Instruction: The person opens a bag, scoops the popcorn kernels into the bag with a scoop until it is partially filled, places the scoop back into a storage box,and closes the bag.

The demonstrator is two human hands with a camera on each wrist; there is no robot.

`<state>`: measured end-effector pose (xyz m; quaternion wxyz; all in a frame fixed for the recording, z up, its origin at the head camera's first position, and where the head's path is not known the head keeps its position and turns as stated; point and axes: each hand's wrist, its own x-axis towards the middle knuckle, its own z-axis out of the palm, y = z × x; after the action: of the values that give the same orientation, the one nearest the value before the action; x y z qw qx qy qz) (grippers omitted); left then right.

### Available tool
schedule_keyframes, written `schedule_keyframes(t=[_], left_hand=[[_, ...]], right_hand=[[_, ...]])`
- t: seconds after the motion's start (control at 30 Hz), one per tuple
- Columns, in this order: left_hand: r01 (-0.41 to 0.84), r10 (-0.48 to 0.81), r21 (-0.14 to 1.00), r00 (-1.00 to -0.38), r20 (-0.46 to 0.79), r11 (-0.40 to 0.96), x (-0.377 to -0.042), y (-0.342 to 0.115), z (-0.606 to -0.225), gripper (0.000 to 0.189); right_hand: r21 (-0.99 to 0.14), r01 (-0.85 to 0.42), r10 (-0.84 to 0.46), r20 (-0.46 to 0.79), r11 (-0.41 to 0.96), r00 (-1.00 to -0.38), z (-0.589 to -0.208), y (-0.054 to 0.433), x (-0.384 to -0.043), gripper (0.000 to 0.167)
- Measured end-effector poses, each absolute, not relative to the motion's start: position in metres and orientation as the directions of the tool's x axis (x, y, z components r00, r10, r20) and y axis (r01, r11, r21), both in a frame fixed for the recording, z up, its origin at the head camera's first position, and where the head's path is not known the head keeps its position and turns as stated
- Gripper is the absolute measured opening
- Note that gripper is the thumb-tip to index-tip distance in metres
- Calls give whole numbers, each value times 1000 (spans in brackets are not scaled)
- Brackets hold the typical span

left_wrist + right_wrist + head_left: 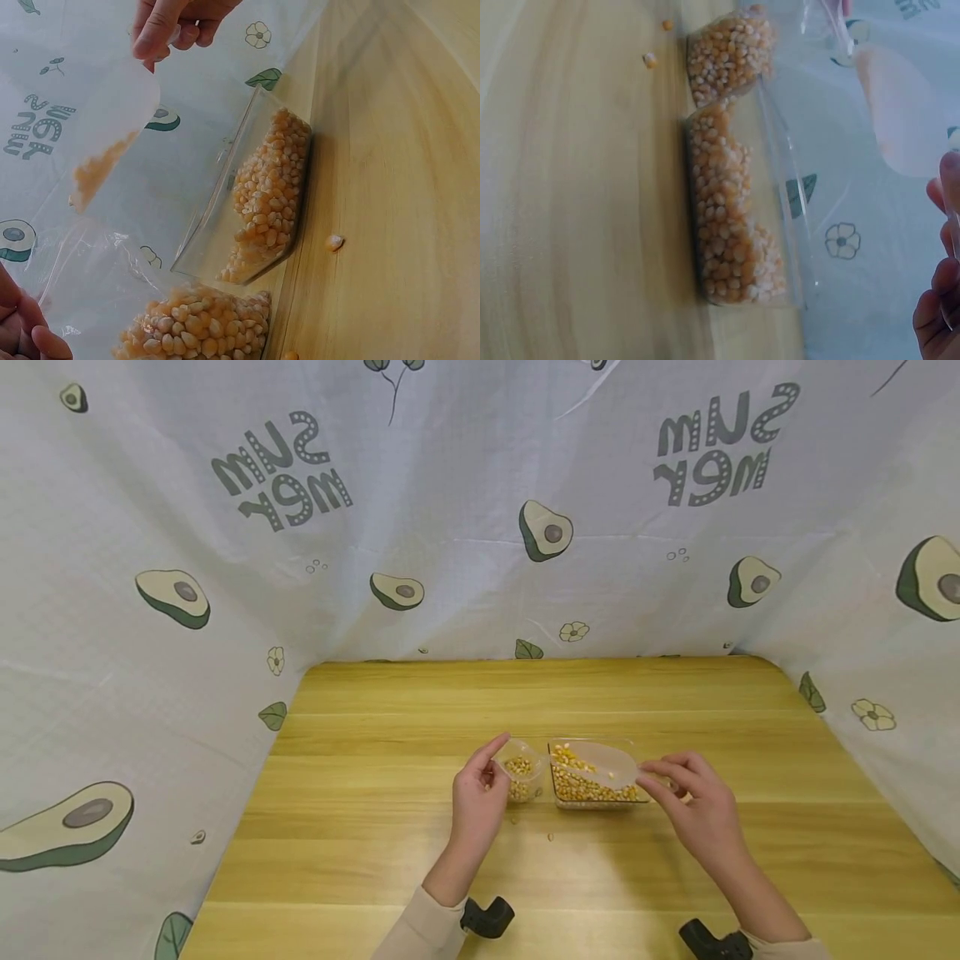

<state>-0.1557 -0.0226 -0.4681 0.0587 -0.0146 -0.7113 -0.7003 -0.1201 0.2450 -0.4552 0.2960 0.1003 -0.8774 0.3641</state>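
Note:
A clear plastic bag [527, 787] partly filled with corn kernels stands on the table, and my left hand [480, 797] pinches its upper edge. Its opening faces up in the head view. Just right of it sits a clear rectangular container [212, 206] with more kernels heaped in it. Thumb and fingers of my right hand [703, 810] grip the end of a translucent white scoop [124, 112] above the container. Some kernels lie in the scoop, whose tip points toward the bag and tilts down in the left wrist view.
On the wooden table [360, 843], a loose kernel [334, 242] lies in front of the container and another kernel [667, 25] near the bag. A white cloth [450, 460] printed with avocados hangs behind the table and along its sides.

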Motion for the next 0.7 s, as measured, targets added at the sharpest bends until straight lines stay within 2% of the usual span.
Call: schedule_keyframes(t=[0.7], left_hand=[[88, -51, 996, -995, 88, 4, -157, -23, -466, 49]], right_hand=[[-568, -462, -56, 589, 681, -806, -437, 225, -132, 24]])
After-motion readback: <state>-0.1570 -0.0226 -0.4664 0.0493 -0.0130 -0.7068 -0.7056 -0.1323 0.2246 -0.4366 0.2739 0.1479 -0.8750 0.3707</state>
